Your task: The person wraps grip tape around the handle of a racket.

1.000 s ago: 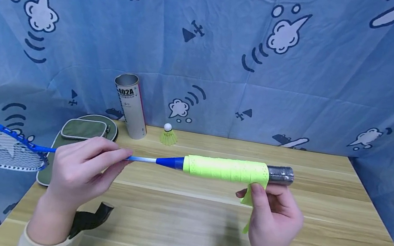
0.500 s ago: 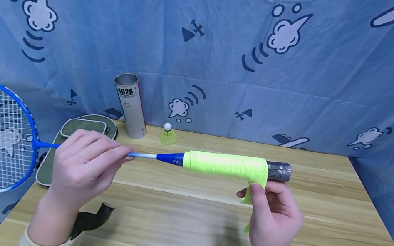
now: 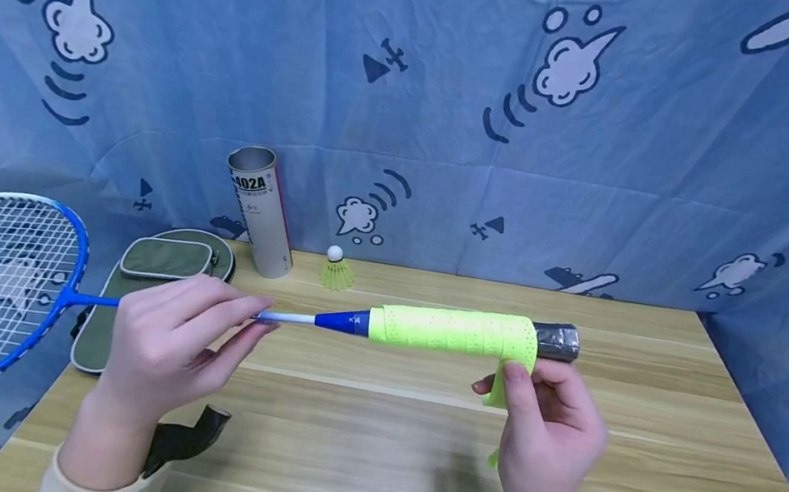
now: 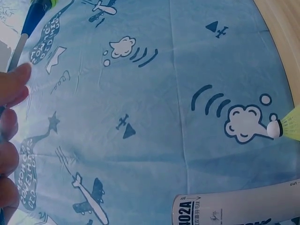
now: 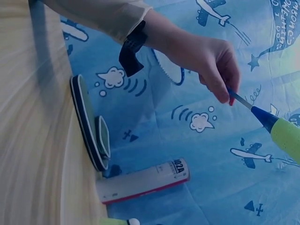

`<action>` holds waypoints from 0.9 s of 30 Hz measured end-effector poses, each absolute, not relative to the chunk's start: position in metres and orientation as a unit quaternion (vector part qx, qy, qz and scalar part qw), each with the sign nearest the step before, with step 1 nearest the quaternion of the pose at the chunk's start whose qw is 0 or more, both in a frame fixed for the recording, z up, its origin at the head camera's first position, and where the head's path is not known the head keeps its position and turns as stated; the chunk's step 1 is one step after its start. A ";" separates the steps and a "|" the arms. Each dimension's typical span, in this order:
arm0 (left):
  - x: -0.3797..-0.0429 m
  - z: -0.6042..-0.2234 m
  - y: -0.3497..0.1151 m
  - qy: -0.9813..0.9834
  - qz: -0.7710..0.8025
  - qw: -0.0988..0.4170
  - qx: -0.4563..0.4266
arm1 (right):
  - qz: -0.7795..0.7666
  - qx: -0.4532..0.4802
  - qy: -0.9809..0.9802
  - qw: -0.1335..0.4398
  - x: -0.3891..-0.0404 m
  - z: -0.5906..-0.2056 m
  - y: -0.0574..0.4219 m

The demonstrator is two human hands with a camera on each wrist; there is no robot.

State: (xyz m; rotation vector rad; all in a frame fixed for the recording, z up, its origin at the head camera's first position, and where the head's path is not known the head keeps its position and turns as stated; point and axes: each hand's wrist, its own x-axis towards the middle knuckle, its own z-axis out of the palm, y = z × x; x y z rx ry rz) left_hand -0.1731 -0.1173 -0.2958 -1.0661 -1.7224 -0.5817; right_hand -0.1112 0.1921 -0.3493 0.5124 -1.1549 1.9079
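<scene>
A blue and white badminton racket point(image 3: 342, 321) is held level above the table, strung head at the left, handle at the right. My left hand point(image 3: 172, 341) pinches its thin shaft between thumb and fingers. Bright yellow-green grip tape point(image 3: 454, 330) covers most of the handle, leaving the dark butt end point(image 3: 558, 341) bare. From the last turn a loose tail of tape hangs down, and my right hand point(image 3: 552, 445) pinches it just under the handle. The right wrist view shows the left hand point(image 5: 218, 70) on the shaft and part of the taped handle point(image 5: 286, 138).
On the table point(image 3: 638, 448), a green zip case point(image 3: 96, 330) lies at the left behind the left hand. A shuttlecock tube point(image 3: 264, 215) stands at the back beside a yellow shuttlecock point(image 3: 337, 269). Blue patterned cloth point(image 3: 443, 118) hangs behind and at the sides.
The racket has rolled about its shaft, so its head shows more of its face than a second ago. The handle has risen slightly; the right hand keeps its pinch on the tape.
</scene>
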 end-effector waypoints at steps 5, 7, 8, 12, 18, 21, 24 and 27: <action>-0.173 -0.298 -0.120 -0.718 -0.235 0.490 -0.436 | 0.754 0.191 -0.470 0.417 -0.110 -0.350 0.193; -0.173 -0.299 -0.121 -0.720 -0.235 0.490 -0.433 | 0.746 0.194 -0.485 0.413 -0.109 -0.351 0.193; -0.173 -0.299 -0.121 -0.719 -0.235 0.492 -0.431 | 0.742 0.196 -0.492 0.410 -0.109 -0.351 0.194; -0.173 -0.299 -0.121 -0.715 -0.238 0.500 -0.426 | 0.737 0.195 -0.506 0.404 -0.109 -0.350 0.194; -0.173 -0.296 -0.117 -0.699 -0.252 0.521 -0.421 | 0.735 0.187 -0.500 0.417 -0.108 -0.351 0.193; -0.174 -0.295 -0.114 -0.694 -0.252 0.533 -0.414 | 0.733 0.185 -0.494 0.430 -0.109 -0.351 0.192; -0.173 -0.295 -0.114 -0.696 -0.251 0.533 -0.411 | 0.734 0.189 -0.489 0.432 -0.109 -0.351 0.192; -0.174 -0.294 -0.115 -0.692 -0.256 0.529 -0.419 | 0.741 0.208 -0.478 0.423 -0.110 -0.351 0.192</action>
